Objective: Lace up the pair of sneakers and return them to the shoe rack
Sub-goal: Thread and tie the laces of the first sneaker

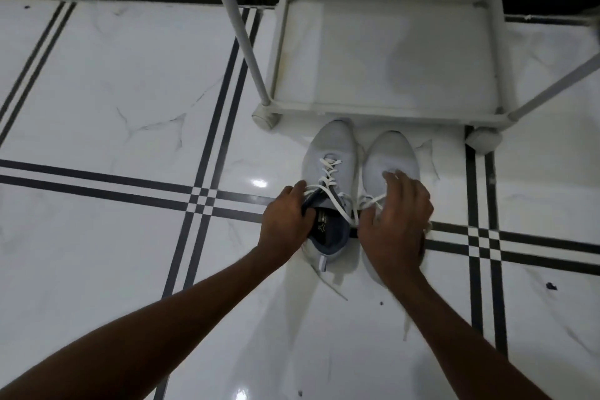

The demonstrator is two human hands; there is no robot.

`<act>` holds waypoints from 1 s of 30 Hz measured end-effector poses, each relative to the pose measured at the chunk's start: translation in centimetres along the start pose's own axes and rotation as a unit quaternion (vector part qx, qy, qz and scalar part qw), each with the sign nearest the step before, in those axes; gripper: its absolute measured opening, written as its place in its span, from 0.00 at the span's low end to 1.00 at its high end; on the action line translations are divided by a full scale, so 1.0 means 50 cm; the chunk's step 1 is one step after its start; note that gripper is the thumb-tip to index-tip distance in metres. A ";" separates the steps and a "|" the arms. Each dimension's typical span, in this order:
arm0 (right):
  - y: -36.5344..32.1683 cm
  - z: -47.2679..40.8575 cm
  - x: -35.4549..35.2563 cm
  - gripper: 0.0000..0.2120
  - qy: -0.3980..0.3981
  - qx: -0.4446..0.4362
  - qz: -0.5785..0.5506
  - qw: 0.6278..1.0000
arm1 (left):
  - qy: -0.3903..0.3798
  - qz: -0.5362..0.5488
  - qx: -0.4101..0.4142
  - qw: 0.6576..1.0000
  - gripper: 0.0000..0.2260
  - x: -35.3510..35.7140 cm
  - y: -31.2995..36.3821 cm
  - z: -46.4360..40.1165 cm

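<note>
1. Floor (107, 81): glossy white marble-look tile with paired dark stripes crossing in a grid; a few small dark specks lie near the right side.
2. Shoe rack (383, 107): pale tube frame, far of the sneakers. Its lowest shelf is bare. Two round feet rest on the floor, and the front rail runs just beyond the toes.
3. Left sneaker (328, 146): pale grey, upright on the floor, toe pointing at the rack. White lace (329, 174) crosses the eyelets; a loose end trails near the heel.
4. Right sneaker (391, 153): same colour, just beside the left one, toes level; its rear half is hidden under a hand.
5. Left hand (285, 221): fingers curled over the left rim of the left sneaker's collar, thumb inside the dark opening, clamped on it.
6. Right hand (394, 221): fingers spread, palm down, resting on the right sneaker's upper. Whether it pinches the lace cannot be told.
</note>
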State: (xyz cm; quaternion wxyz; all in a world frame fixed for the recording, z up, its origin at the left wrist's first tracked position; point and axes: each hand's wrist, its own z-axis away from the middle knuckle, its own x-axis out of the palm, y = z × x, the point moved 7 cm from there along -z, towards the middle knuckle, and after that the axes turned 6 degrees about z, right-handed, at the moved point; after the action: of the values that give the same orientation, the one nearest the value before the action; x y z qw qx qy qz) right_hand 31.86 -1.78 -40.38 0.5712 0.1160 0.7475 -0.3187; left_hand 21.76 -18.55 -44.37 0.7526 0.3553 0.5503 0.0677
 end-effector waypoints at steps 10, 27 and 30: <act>-0.189 0.009 0.137 0.18 -0.251 -0.135 -0.120 0.951 | 0.029 0.000 -0.044 0.999 0.18 -0.092 -0.133 0.065; -0.193 -0.137 0.066 0.09 -0.355 0.193 -0.371 0.836 | -0.145 0.080 -0.098 0.981 0.15 -0.160 -0.157 0.017; -0.174 -0.107 0.082 0.14 -0.285 0.100 -0.105 0.947 | -0.137 0.071 -0.121 0.981 0.10 -0.151 -0.158 0.018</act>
State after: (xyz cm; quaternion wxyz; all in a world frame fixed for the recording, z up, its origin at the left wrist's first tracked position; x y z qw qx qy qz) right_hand 21.68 -6.00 -40.43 0.7091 -0.0027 0.5256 -0.4700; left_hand 17.37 -28.53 -43.17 0.8513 0.3061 0.4031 0.1381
